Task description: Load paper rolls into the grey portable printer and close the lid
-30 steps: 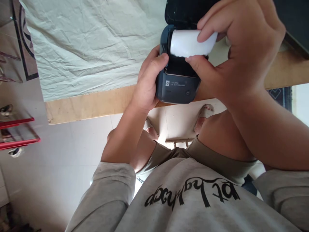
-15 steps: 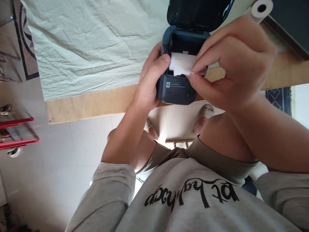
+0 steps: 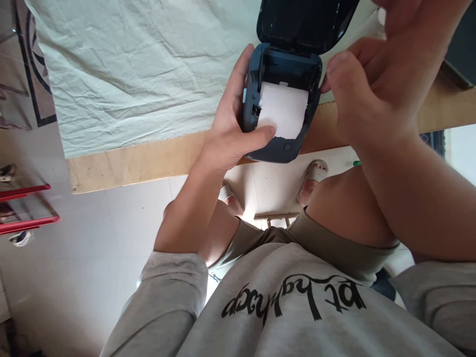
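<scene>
A dark blue portable thermal printer (image 3: 312,74) is tilted up over the table's front edge, its black lid (image 3: 305,22) swung back. My left hand (image 3: 230,131) grips the printer from its left side. The left thumb presses on the white paper (image 3: 284,106), whose torn end lies over the front lip of the printer. To the right, my right hand (image 3: 394,89) is off the paper, with its fingers apart. One of its fingertips is close to the printer's right side; whether it touches, I cannot tell.
A wrinkled pale green cloth (image 3: 148,74) covers the wooden table (image 3: 137,173). Behind my right hand a white paper roll (image 3: 375,22) is partly hidden, and a dark flat object (image 3: 463,54) sits at the right. Red rack bars (image 3: 29,223) stand at the left.
My right hand has let go of the paper and moved up and right. The paper's end now lies over the printer's front, and my left thumb has moved down onto it.
</scene>
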A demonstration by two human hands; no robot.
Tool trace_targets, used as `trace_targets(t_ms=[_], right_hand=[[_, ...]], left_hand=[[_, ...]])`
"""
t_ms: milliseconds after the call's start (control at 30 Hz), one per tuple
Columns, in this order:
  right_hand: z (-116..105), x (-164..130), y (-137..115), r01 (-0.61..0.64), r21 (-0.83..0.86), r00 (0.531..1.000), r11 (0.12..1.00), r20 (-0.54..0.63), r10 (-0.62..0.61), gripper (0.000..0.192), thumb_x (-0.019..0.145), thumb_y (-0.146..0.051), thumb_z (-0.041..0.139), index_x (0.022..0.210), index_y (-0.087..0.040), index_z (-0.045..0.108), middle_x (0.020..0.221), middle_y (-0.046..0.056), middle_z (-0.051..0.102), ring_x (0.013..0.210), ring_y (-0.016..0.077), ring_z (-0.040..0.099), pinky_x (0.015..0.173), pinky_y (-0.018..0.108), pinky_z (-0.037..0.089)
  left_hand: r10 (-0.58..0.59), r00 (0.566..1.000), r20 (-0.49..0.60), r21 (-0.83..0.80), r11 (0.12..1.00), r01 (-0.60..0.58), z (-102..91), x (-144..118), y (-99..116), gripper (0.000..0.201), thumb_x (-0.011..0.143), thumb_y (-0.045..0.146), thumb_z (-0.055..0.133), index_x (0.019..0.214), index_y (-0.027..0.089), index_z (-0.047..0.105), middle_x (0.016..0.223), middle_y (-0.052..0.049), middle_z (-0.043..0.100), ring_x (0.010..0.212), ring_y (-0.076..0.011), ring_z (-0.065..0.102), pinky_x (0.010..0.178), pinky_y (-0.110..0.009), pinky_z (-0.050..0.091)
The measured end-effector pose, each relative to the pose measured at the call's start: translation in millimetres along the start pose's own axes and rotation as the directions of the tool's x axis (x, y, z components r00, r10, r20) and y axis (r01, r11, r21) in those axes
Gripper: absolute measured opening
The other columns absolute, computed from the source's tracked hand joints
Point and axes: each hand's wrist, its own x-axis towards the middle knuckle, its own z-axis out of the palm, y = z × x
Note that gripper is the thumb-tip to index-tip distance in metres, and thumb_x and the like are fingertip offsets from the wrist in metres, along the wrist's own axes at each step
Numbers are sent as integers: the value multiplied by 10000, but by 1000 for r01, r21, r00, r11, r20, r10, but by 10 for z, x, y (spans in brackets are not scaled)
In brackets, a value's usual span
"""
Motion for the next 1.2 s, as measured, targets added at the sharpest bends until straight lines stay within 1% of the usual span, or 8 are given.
trace_targets(t_ms=[67, 133, 333, 433, 567, 767, 967, 1200], right_hand=[[12, 27, -31, 110, -47, 992, 993, -55, -112, 342, 788, -248, 462, 1120, -322, 433, 1162, -74, 475, 1052, 82, 477, 513, 144, 324], [18, 41, -82, 93, -71, 993, 993, -66, -97, 279, 813, -276, 416, 1084, -260, 480, 1136, -28, 487, 935, 73, 521, 546, 184, 362], [21, 10, -113, -34, -301, 955, 953, 272, 120, 441, 806, -426, 396, 1167, -173, 415, 1112, 42, 463, 979, 93, 466, 752, 237, 420], [34, 7, -54, -32, -297, 920, 954, 365, 144, 550, 772, -489, 435, 1214, -179, 332, 1120, 33, 450, 937, 71, 465, 834, 240, 421], [47, 22, -11, -38, -276, 908, 960, 391, 148, 579, 753, -500, 459, 1214, -184, 310, 1142, 30, 439, 966, 76, 457, 854, 237, 409], [69, 45, 28, -7, -205, 906, 979, 412, 93, 545, 727, -465, 505, 1173, -211, 320, 1183, 52, 403, 1025, 107, 432, 851, 248, 415], [86, 45, 49, 24, -173, 918, 985, 394, 47, 554, 745, -462, 481, 1181, -172, 301, 1183, 73, 363, 991, 88, 425, 790, 217, 433], [92, -12, -7, 96, -236, 896, 967, 443, 19, 561, 827, -405, 376, 1297, -208, 142, 1355, 53, 197, 1295, 94, 244, 1116, 276, 280]], left_hand=[[-6, 1000, 4, 24, 1000, 6, -22, 4, -9, 604, 514, 226, 647, 1068, 410, 491, 1155, 87, 548, 1054, -252, 526, 879, -393, 464], [-9, 1000, 11, 54, 999, 9, -41, 6, -10, 636, 503, 240, 650, 1088, 422, 475, 1153, 90, 550, 1071, -254, 514, 894, -389, 464], [72, 997, 17, 129, 989, -74, 35, -29, 4, 567, 574, 302, 593, 1119, 349, 446, 1237, 81, 462, 1211, -216, 428, 987, -360, 403], [75, 997, 6, 49, 996, -75, 90, -41, 16, 434, 652, 326, 562, 1073, 333, 455, 1110, 38, 515, 1077, -201, 526, 892, -344, 462], [-7, 999, -42, 5, 1000, 7, 86, -33, 37, 206, 712, 309, 575, 910, 313, 516, 958, 11, 551, 1032, -187, 536, 874, -298, 466], [19, 997, -72, -28, 999, -21, 59, -13, -11, 209, 743, 285, 544, 951, 274, 537, 1006, 32, 543, 1141, -200, 490, 987, -341, 403], [-41, 998, -53, -148, 988, 33, 138, 8, 17, 301, 808, 440, 366, 889, 236, 573, 939, -4, 588, 1064, -207, 547, 750, -302, 514], [-37, 999, -19, -264, 964, 30, 145, 16, 35, 446, 872, 432, 209, 930, 181, 573, 881, -20, 606, 1108, -184, 504, 779, -306, 486]])
